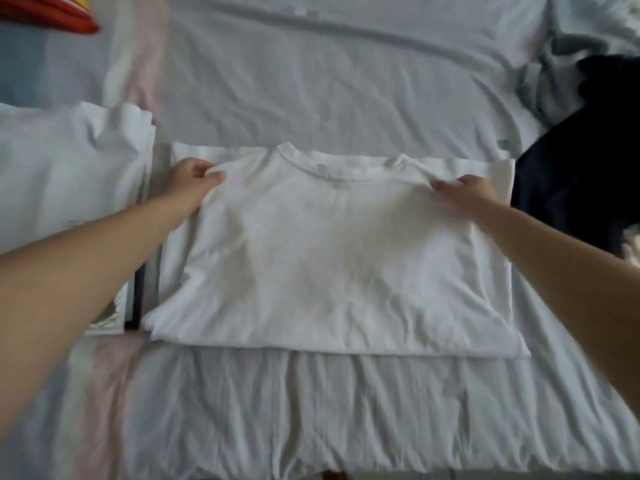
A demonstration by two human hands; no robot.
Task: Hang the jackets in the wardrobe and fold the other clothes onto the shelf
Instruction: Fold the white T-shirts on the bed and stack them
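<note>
Both bare arms reach forward, spread well apart. The left hand [195,180] and right hand [465,190] each pinch the shirt [329,258], fingers curled.

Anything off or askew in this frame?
Nothing serious. The white T-shirt lies flat, left hand and right hand each pinching a shoulder. Faint tan patches mark its middle: stain or print showing through, cannot tell. A dark garment lies crumpled at the right.

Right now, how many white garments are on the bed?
2. One white shirt lies flat in the middle, the left hand and right hand pinching its shoulders; a white garment lies left of it. The dark pile on the right may hide more.
</note>
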